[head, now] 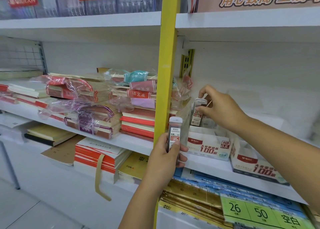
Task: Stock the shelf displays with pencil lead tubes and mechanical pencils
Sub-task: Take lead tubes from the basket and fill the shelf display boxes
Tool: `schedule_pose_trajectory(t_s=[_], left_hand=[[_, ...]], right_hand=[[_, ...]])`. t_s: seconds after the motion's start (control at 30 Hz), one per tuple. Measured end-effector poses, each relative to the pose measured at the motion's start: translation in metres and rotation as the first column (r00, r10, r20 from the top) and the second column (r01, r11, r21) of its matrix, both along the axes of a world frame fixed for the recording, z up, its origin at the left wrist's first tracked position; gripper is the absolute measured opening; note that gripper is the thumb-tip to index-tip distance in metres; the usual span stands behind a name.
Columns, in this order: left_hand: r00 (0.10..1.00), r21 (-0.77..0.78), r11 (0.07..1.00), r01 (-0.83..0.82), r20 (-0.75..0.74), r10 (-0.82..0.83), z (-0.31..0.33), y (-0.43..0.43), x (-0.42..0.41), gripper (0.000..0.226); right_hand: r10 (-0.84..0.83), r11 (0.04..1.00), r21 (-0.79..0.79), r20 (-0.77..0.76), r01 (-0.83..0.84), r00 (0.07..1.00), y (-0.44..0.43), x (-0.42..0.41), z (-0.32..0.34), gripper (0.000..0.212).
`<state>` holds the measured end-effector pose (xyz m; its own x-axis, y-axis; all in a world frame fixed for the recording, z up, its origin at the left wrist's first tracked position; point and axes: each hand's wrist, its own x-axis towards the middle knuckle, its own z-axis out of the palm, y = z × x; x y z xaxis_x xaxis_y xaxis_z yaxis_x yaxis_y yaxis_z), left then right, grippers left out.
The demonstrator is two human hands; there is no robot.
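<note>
My left hand (165,155) grips a pencil lead tube (174,133) upright in front of the yellow shelf post; the tube is dark with a white cap and a red "100" label. My right hand (220,107) pinches a second lead tube (198,113) by its top, held just above the back of a white display box (207,148) marked HB 0.5. A second white display box (254,166) stands to its right on the same shelf.
A yellow upright post (167,72) divides the shelving. Left of it lie stacks of red and cream exercise books (97,98), some in plastic wrap. Below the display boxes are blue and gold paper packs (195,192) and green price tags (259,211).
</note>
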<state>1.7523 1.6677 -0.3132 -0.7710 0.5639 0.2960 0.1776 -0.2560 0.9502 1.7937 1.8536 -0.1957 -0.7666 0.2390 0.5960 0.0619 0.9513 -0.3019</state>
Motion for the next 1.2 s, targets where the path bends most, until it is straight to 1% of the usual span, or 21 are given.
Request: schedule_pose_trajectory(t_s=[0.03, 0.1, 0.2, 0.23, 0.3, 0.33, 0.37, 0.43, 0.5, 0.57, 0.63, 0.7, 0.73, 0.77, 0.8, 0.87, 0.97, 1.0, 1.03, 1.13, 1.2], left_hand=[[1.0, 0.007, 1.0, 0.001, 0.01, -0.001, 0.001, 0.0, 0.0, 0.014], [1.0, 0.016, 1.0, 0.001, 0.025, -0.002, 0.003, 0.0, 0.001, 0.014], [1.0, 0.022, 1.0, 0.008, 0.021, -0.009, 0.004, 0.0, 0.002, 0.017], [1.0, 0.023, 1.0, 0.013, 0.017, -0.014, 0.004, 0.001, 0.003, 0.017], [1.0, 0.021, 0.999, 0.024, 0.004, -0.024, 0.005, 0.001, 0.004, 0.016], [1.0, 0.022, 0.999, 0.029, -0.008, -0.029, 0.006, 0.002, 0.004, 0.016], [0.999, 0.022, 0.999, 0.034, -0.022, -0.033, 0.007, 0.003, 0.005, 0.016], [0.998, 0.021, 0.999, 0.05, -0.047, -0.049, 0.01, 0.006, 0.007, 0.018], [0.996, 0.016, 0.998, 0.056, -0.064, -0.054, 0.011, 0.01, 0.01, 0.02], [0.995, 0.011, 1.0, 0.015, -0.099, -0.013, 0.012, 0.017, 0.014, 0.018], [0.96, -0.02, 0.988, -0.152, -0.241, 0.143, 0.009, 0.023, 0.016, 0.02], [0.829, -0.03, 0.931, -0.364, -0.467, 0.309, 0.005, 0.028, 0.016, 0.035], [0.755, -0.027, 0.906, -0.423, -0.563, 0.336, 0.004, 0.03, 0.016, 0.04], [0.701, -0.038, 0.892, -0.45, -0.634, 0.326, 0.002, 0.032, 0.016, 0.042], [0.666, -0.062, 0.884, -0.462, -0.683, 0.3, -0.001, 0.034, 0.015, 0.043], [0.62, -0.093, 0.871, -0.483, -0.738, 0.265, -0.007, 0.037, 0.013, 0.044], [0.577, -0.093, 0.864, -0.494, -0.779, 0.246, -0.013, 0.041, 0.012, 0.045], [0.571, -0.097, 0.867, -0.489, -0.787, 0.234, -0.015, 0.042, 0.012, 0.047], [0.575, -0.106, 0.871, -0.48, -0.788, 0.221, -0.016, 0.043, 0.012, 0.049], [0.609, -0.133, 0.884, -0.448, -0.77, 0.193, -0.021, 0.045, 0.009, 0.052], [0.623, -0.136, 0.894, -0.428, -0.76, 0.183, -0.022, 0.044, 0.008, 0.052]], right_hand=[[-0.011, 1.0, 0.01, 0.017, 0.01, 1.0, 0.001, -0.003, -0.001, 0.026], [-0.08, 0.993, 0.089, 0.069, 0.073, 0.994, 0.002, -0.007, -0.005, 0.017], [-0.14, 0.985, 0.119, 0.121, 0.126, 0.983, 0.003, -0.006, -0.008, 0.018], [-0.143, 0.984, 0.122, 0.106, 0.13, 0.984, 0.002, -0.004, -0.007, 0.021], [-0.113, 0.988, 0.105, 0.02, 0.11, 0.993, -0.004, 0.008, -0.007, 0.023], [-0.065, 0.997, 0.037, -0.017, 0.066, 0.998, -0.009, 0.015, -0.007, 0.023], [0.001, 0.997, -0.072, -0.027, -0.003, 1.0, -0.015, 0.024, -0.007, 0.024], [0.162, 0.942, -0.304, 0.034, -0.145, 0.986, -0.028, 0.041, -0.009, 0.024], [0.263, 0.9, -0.381, 0.087, -0.212, 0.961, -0.036, 0.05, -0.012, 0.023], [0.273, 0.888, -0.396, 0.044, -0.234, 0.961, -0.036, 0.054, -0.012, 0.018], [0.208, 0.877, -0.424, -0.088, -0.226, 0.974, -0.03, 0.058, -0.005, 0.014], [0.091, 0.89, -0.41, -0.263, -0.197, 0.96, -0.016, 0.062, 0.007, 0.01], [0.031, 0.922, -0.355, -0.322, -0.151, 0.946, -0.007, 0.062, 0.013, 0.01], [-0.017, 0.958, -0.274, -0.34, -0.082, 0.94, 0.001, 0.062, 0.019, 0.01], [-0.046, 0.983, -0.184, -0.319, -0.014, 0.947, 0.008, 0.06, 0.022, 0.012], [-0.065, 0.998, -0.015, -0.207, 0.063, 0.976, 0.017, 0.053, 0.022, 0.016], [-0.074, 0.983, 0.167, -0.01, 0.075, 0.997, 0.022, 0.042, 0.014, 0.018], [-0.076, 0.981, 0.183, 0.035, 0.069, 0.996, 0.022, 0.039, 0.012, 0.017], [-0.071, 0.985, 0.16, 0.066, 0.059, 0.995, 0.022, 0.037, 0.011, 0.015], [-0.051, 0.999, 0.013, 0.126, 0.05, 0.991, 0.025, 0.028, 0.015, 0.016], [-0.082, 0.997, 0.023, 0.154, 0.079, 0.985, 0.028, 0.02, 0.017, 0.016]])
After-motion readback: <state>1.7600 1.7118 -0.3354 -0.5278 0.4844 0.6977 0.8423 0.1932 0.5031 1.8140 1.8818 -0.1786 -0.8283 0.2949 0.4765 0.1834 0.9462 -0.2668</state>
